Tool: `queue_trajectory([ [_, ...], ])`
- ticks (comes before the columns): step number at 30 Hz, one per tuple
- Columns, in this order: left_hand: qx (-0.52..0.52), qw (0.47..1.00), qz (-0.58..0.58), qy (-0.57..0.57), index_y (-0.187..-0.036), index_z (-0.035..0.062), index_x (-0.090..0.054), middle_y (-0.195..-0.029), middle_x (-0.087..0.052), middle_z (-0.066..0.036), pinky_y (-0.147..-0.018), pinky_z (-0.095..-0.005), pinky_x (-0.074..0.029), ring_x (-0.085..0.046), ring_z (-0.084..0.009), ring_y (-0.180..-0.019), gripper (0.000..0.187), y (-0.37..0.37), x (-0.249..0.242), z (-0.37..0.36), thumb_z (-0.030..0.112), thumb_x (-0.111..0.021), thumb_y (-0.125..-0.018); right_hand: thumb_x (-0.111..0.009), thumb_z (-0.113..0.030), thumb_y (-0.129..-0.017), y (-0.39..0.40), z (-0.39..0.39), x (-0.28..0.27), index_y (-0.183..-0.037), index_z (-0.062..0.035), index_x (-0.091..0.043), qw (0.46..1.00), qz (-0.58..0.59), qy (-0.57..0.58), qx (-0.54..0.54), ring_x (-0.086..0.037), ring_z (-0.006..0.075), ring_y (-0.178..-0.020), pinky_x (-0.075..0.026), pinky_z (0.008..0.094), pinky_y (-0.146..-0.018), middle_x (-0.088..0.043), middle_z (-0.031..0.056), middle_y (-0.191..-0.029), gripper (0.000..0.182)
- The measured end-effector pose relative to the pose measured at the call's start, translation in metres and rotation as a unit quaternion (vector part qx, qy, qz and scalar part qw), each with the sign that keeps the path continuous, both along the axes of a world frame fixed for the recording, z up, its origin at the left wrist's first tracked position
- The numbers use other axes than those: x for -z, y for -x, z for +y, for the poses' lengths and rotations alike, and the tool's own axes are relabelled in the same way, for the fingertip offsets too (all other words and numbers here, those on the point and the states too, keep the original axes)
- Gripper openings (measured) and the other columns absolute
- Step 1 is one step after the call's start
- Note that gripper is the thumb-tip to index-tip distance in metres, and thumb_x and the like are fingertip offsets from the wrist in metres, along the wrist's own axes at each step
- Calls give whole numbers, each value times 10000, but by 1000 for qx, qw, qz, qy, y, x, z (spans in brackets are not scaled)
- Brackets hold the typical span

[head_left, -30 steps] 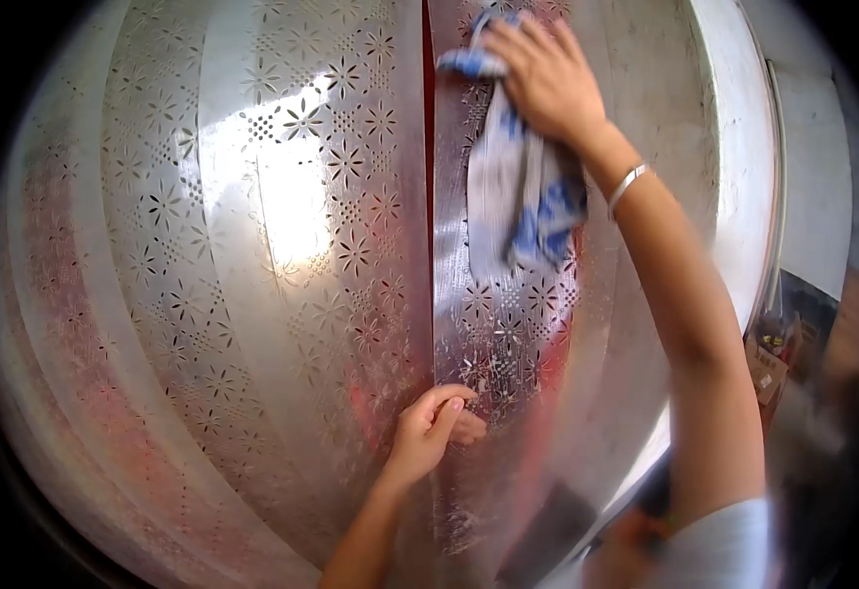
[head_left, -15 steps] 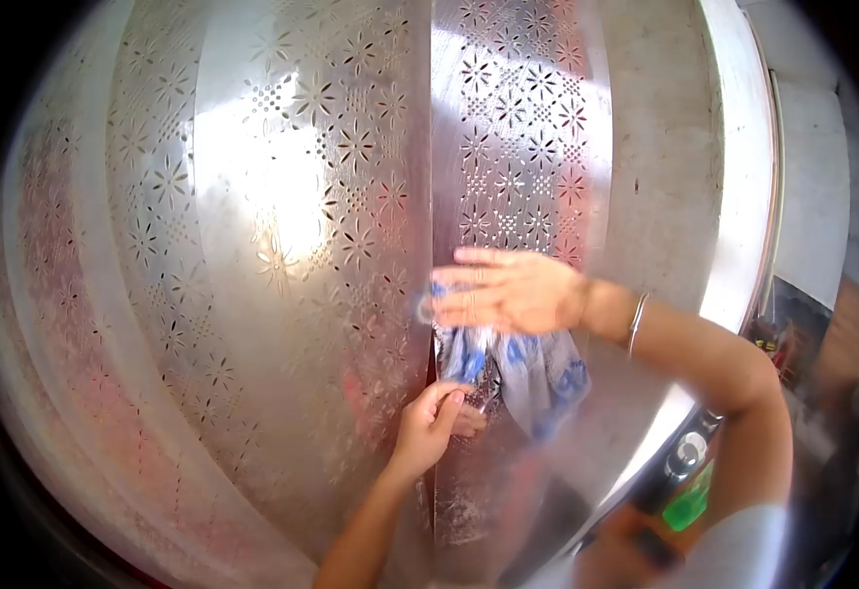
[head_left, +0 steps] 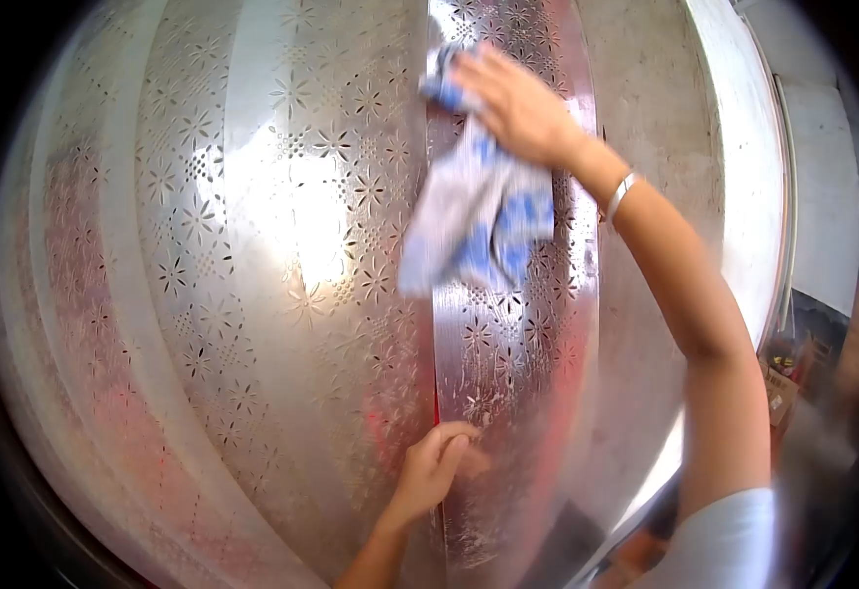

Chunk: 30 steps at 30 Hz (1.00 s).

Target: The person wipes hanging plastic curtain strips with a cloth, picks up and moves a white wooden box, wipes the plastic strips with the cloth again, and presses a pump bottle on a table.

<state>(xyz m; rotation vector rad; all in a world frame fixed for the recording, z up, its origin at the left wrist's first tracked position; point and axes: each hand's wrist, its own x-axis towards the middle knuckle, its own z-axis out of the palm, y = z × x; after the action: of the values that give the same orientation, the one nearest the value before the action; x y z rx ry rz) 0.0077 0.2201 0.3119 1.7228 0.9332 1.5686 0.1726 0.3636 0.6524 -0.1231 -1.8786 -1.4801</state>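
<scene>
My right hand point(head_left: 518, 106) presses a white and blue cloth point(head_left: 479, 206) against the upper part of a shiny metal strip point(head_left: 493, 334) punched with flower patterns. The cloth bunches under my fingertips and its loose end hangs below, slightly blurred. Lower down, my left hand point(head_left: 431, 466) is closed at the edge of the large left metal panel point(head_left: 282, 393), thumb against curled fingers. The fingers wrap round that edge, where a thin red line shows in the gap. A silvery bangle point(head_left: 621, 196) is on my right wrist.
Right of the patterned strip runs a plain dull metal section point(head_left: 650, 128), then a bright white frame point(head_left: 744, 196). Farther right are a pale wall point(head_left: 822, 187) and a cardboard box point(head_left: 781, 398). The left panel carries flower cut-outs and reflects strong light.
My right hand has swept upward along the strip, carrying the cloth from mid-height to near the top. My left hand has dropped slightly and stays at the panel edge.
</scene>
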Motion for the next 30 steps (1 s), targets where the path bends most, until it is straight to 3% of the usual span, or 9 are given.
queue_trajectory([
  [2,28,998,-56,28,-1117,-7,-550,-822,-688,-111,-684,-277,-538,-670,-154,-731,205,-2,-5,-2,120,-465,-982,-458,-260,-933,-4,-7,84,-1459,-204,-303,974,-195,113,39,-180,268,-1426,-116,377,-1188,-265,41,-1528,551],
  [6,26,999,-36,22,-1111,-8,-545,-835,-683,-123,-684,-283,-541,-673,-169,-750,206,-7,3,9,132,-458,-987,-491,-211,-910,-17,-50,139,-1460,-205,-290,924,-317,202,77,-168,189,-1432,-95,352,-1195,-278,5,-1522,585],
  [12,62,995,-65,43,-1130,-1,-521,-846,-680,-145,-688,-292,-547,-675,-191,-772,209,-17,4,5,137,-448,-991,-519,-43,-816,-55,-40,29,-1379,-208,-434,986,13,77,145,-314,263,-1377,-181,469,-1156,-419,34,-1443,593],
  [15,70,994,-66,48,-1134,0,-517,-849,-682,-150,-686,-297,-549,-676,-195,-771,211,-17,7,1,140,-446,-993,-545,-168,-870,-87,-3,-37,-1406,-199,-383,963,199,-86,162,-316,222,-1377,-205,471,-1136,-394,5,-1463,561],
  [16,80,993,-69,46,-1135,2,-516,-850,-683,-151,-684,-298,-550,-677,-196,-770,211,-16,7,2,142,-445,-993,-534,-193,-880,-90,-10,-46,-1398,-147,-394,936,237,-112,237,-327,251,-1367,-249,451,-1122,-405,40,-1453,539],
  [18,73,994,-74,45,-1130,3,-516,-850,-684,-152,-681,-297,-551,-679,-198,-771,209,-18,9,0,144,-441,-996,-437,-187,-913,-87,-13,-36,-1334,-19,-452,966,226,-46,118,-339,321,-1341,-242,399,-1132,-468,149,-1378,454],
  [20,72,993,-83,49,-1125,5,-515,-851,-684,-153,-678,-295,-552,-681,-200,-773,206,-21,11,0,146,-437,-998,-527,-204,-886,-82,6,-21,-1381,-85,-409,953,265,-40,144,-341,285,-1352,-291,424,-1104,-430,92,-1427,522],
  [23,83,994,-66,37,-1115,6,-505,-857,-680,-161,-671,-295,-559,-690,-215,-789,206,-17,12,5,163,-429,-1005,-557,-175,-838,-69,13,59,-1295,34,-456,971,238,-22,-21,-379,405,-1288,-312,441,-1082,-473,220,-1344,512],
  [30,95,993,-72,22,-1122,1,-496,-897,-680,-166,-685,-291,-568,-694,-218,-823,222,-25,19,11,174,-414,-1011,-506,-94,-862,-63,-21,331,-1401,85,-281,905,297,304,-26,-197,533,-1345,-202,518,-1123,-265,305,-1456,611],
])
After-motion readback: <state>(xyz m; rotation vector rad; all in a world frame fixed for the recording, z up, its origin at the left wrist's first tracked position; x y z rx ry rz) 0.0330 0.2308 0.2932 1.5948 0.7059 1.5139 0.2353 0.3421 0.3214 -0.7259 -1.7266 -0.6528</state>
